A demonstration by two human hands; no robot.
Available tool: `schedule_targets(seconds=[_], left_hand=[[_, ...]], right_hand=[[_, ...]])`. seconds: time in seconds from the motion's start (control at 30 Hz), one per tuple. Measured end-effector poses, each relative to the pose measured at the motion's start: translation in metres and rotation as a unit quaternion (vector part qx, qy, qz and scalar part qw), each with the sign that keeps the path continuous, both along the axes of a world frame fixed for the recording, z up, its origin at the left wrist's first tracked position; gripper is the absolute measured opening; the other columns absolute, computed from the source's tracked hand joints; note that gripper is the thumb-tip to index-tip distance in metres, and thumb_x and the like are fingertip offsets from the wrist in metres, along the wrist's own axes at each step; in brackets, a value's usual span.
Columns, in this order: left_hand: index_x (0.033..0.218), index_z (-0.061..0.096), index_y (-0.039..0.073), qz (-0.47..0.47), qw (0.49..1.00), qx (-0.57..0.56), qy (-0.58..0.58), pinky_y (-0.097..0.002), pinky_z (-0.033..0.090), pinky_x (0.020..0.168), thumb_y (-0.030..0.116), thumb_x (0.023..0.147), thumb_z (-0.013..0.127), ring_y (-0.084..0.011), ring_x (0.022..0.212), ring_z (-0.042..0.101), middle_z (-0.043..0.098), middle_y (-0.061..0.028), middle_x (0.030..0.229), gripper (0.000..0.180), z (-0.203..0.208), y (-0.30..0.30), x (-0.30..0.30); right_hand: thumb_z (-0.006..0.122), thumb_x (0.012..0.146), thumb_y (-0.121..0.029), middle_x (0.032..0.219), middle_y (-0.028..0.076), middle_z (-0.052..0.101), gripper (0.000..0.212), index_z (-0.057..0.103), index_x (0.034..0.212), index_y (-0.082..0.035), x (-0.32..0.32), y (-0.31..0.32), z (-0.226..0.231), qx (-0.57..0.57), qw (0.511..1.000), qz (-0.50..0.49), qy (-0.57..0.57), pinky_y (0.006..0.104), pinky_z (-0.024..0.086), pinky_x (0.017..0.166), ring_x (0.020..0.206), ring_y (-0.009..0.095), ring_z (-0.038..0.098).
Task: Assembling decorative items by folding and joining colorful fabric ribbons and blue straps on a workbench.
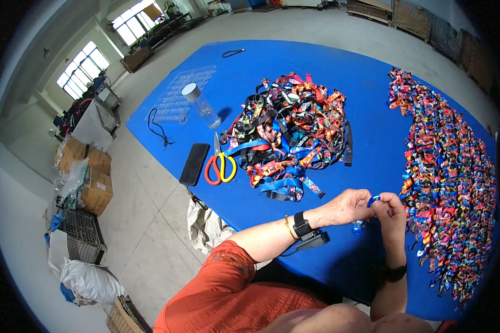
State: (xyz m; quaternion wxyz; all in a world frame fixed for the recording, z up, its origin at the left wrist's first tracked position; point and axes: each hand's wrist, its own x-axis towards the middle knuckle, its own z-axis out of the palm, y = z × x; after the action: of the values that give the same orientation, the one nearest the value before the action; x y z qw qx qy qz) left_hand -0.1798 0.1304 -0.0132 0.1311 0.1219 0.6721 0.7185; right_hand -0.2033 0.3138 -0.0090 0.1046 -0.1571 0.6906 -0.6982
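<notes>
Over the near right part of the blue table, my left hand and my right hand meet, fingers pinched. Between their fingertips is a small blue printed ribbon strap, part of it hanging below my left hand. My fingers cover most of the strap. Left of and beyond my hands lies a tangled heap of colourful printed ribbon straps. To the right of my right hand, rows of small folded ribbon pieces are packed closely together.
Scissors with red and yellow handles lie beside a black phone. A clear bottle stands near a transparent plastic tray. Black cords lie at the left edge. Cardboard boxes and a wire crate stand left on the floor.
</notes>
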Motion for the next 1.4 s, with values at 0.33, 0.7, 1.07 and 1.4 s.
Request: schedule_targets(seconds=[0.33,0.7,1.07,1.4], left_hand=[[0.074,0.05,0.009,0.009,1.0,-0.009,0.017,-0.0219,0.03,0.05,0.016,0.093,0.064,-0.0003,0.06,0.039,0.046,0.0097,0.065,0.025,0.011,-0.001,0.002],[0.102,0.058,0.009,0.041,0.997,0.066,-0.014,-0.0176,0.038,0.06,0.016,0.096,0.06,0.0016,0.071,0.047,0.056,0.0094,0.081,0.01,-0.006,0.0,0.0],[0.092,0.055,0.007,0.057,0.993,0.105,-0.026,-0.0183,0.038,0.057,0.013,0.094,0.062,0.0004,0.068,0.046,0.052,0.0078,0.074,0.009,-0.001,0.003,0.001],[0.096,0.057,0.009,0.049,0.996,0.075,-0.008,-0.0179,0.04,0.058,0.014,0.094,0.063,0.0009,0.068,0.049,0.057,0.0083,0.077,0.008,0.004,-0.002,0.001]], right_hand=[[0.063,0.089,0.0,0.082,-0.004,0.059,0.012,0.06,0.099,-0.004,0.002,-0.005,0.012,-0.051,0.998,-0.021,-0.02,0.0169,0.04,0.06,0.067,0.002,0.051],[0.064,0.091,-0.008,0.074,-0.002,0.058,0.007,0.058,0.094,-0.005,-0.002,0.0,0.005,0.035,0.999,-0.016,-0.031,0.0191,0.04,0.059,0.066,0.005,0.053],[0.061,0.092,-0.006,0.074,-0.002,0.056,0.004,0.057,0.091,-0.006,0.001,-0.003,0.009,-0.013,0.999,-0.03,-0.041,0.0197,0.04,0.061,0.067,0.006,0.051],[0.063,0.09,-0.003,0.075,-0.003,0.055,0.008,0.057,0.092,-0.006,-0.002,0.002,0.007,0.008,0.999,-0.036,-0.025,0.02,0.041,0.06,0.066,0.005,0.051]])
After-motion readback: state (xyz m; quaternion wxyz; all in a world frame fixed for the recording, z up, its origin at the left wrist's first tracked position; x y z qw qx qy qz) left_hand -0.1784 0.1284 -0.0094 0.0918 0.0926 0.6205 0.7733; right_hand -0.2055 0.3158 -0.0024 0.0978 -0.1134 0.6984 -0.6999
